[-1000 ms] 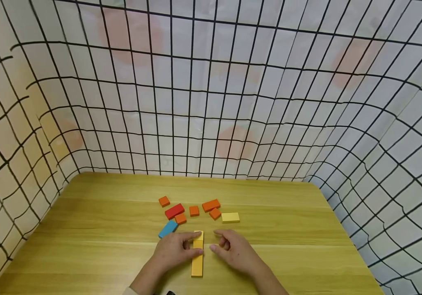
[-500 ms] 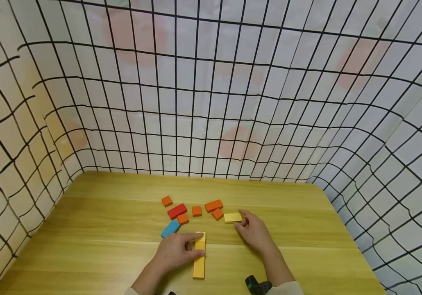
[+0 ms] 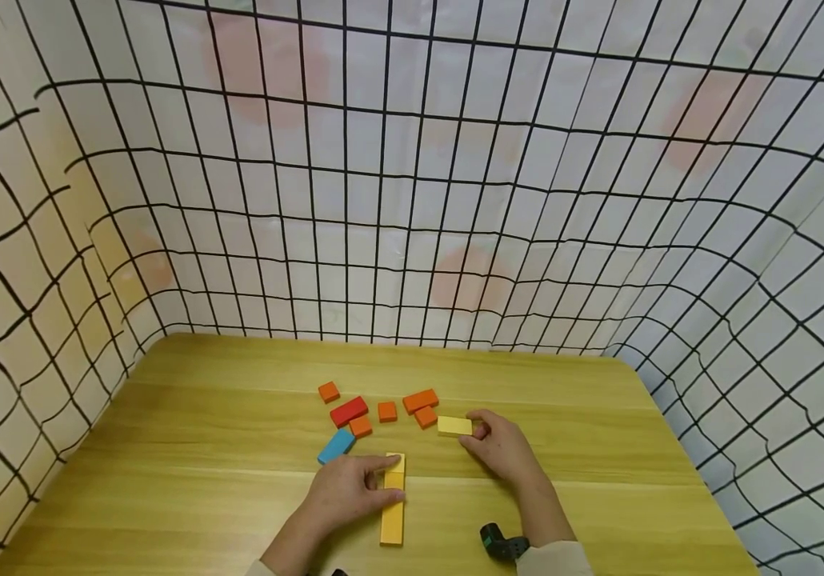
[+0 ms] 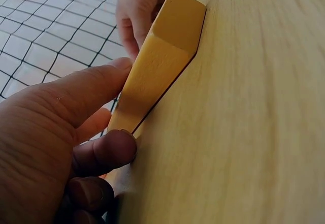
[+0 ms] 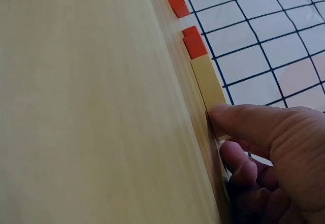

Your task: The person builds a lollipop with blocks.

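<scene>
Pinched by my right hand [image 3: 502, 450] at one end only, the pale yellow block [image 3: 453, 426] beside an orange block [image 3: 425, 417] could tilt, while my left hand [image 3: 343, 490], thumb and forefinger spread, touches the yellow row [image 3: 393, 522].

Left grip [image 3: 343, 492] touches yellow blocks [image 3: 393, 524] lined up on tabletop [image 3: 239, 512]. Right grip [image 3: 502, 450] seemingly pinches end of pale yellow block [image 3: 454, 426]. Blue block [image 3: 336, 446] near left grip.
</scene>
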Demonstrator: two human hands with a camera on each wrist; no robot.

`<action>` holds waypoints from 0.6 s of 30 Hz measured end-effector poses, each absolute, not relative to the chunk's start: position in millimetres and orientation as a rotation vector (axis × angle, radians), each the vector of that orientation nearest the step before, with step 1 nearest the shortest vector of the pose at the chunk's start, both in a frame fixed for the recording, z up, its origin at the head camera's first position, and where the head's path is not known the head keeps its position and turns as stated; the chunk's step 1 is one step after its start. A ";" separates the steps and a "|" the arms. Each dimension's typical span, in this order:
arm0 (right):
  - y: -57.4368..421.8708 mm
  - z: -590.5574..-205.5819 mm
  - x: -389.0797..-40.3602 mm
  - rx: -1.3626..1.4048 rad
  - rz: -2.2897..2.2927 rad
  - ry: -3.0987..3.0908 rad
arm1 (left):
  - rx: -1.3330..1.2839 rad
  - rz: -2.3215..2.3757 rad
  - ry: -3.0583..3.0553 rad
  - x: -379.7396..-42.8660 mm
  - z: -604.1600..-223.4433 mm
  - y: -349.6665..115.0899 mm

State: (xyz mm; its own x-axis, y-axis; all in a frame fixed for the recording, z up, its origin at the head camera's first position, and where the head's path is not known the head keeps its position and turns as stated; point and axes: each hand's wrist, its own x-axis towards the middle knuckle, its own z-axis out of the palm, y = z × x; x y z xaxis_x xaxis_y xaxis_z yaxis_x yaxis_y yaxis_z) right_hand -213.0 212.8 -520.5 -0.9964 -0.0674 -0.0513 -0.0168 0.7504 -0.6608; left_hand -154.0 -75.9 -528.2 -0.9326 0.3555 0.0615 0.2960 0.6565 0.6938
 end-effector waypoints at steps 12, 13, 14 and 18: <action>213.8 -529.4 -210.8 -0.043 -1.171 2.868 | 0.545 1.137 2.785 -152.5 -527.8 -75.9; 214.0 -529.9 -211.1 -0.047 -1.170 2.869 | 0.548 1.134 2.785 -152.6 -528.0 -76.0; 214.1 -530.4 -211.4 -0.053 -1.168 2.873 | 0.549 1.134 2.784 -152.6 -528.1 -76.1; 214.2 -530.0 -211.7 -0.068 -1.177 2.861 | 0.546 1.128 2.786 -153.4 -527.9 -75.6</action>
State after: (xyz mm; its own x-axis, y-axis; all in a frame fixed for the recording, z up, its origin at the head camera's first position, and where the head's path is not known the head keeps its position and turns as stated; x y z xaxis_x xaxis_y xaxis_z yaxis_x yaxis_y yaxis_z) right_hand -211.7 214.2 -530.0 -0.9979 -0.0587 -0.0267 -0.0229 0.7099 -0.7040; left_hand -153.4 -75.6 -527.9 -0.9324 0.3575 0.0528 0.2936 0.6641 0.6876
